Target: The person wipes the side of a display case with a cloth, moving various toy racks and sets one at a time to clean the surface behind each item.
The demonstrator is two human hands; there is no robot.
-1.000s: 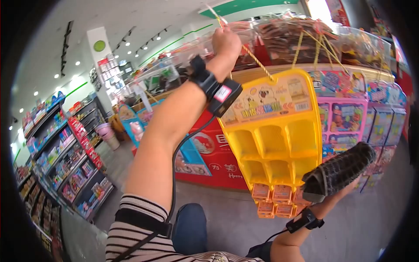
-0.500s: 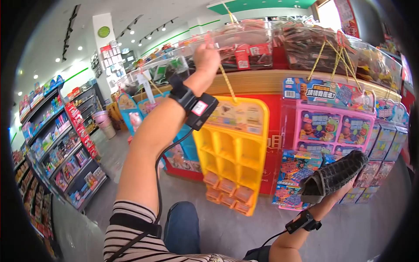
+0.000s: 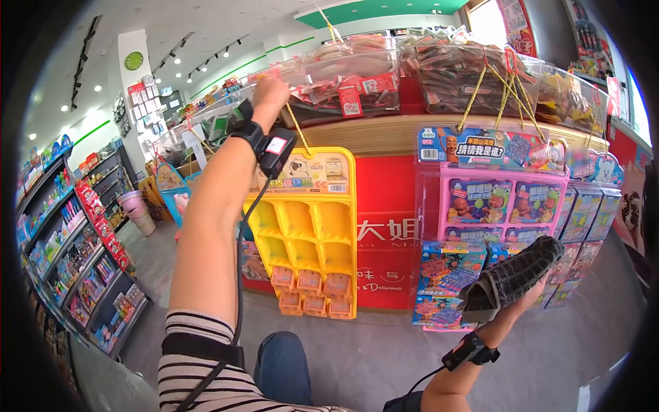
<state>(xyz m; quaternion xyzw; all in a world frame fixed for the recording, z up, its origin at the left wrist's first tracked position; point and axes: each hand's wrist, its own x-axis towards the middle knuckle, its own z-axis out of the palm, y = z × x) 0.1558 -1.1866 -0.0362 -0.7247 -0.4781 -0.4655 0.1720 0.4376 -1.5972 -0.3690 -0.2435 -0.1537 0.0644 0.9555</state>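
Observation:
My left hand [image 3: 271, 95] is raised to the rim of the clear bins, its fingers closed on the yellow cord [image 3: 296, 125] of a hanging display tray. Below it hangs the yellow display tray [image 3: 300, 214], with empty pockets in its upper rows and small orange boxes [image 3: 309, 283] in its lower ones. In my right hand [image 3: 530, 299] is a dark grey checked cloth [image 3: 511, 280], folded into a thick pad. It is held in front of the lower part of a pink display tray [image 3: 441, 199] with packaged toys. My right fingers are mostly hidden behind the cloth.
Clear bins [image 3: 374, 96] full of packets stand on top of the red counter [image 3: 386, 199]. A blue display [image 3: 169, 185] hangs left of the yellow tray, and boxed goods [image 3: 583, 216] hang at the right. Stocked shelves [image 3: 82, 257] and stacked buckets [image 3: 137, 206] stand at left.
My left hand and the yellow tray have moved left, away from the pink tray, and the yellow tray now hangs straighter. The view has turned right. My right hand still holds the cloth.

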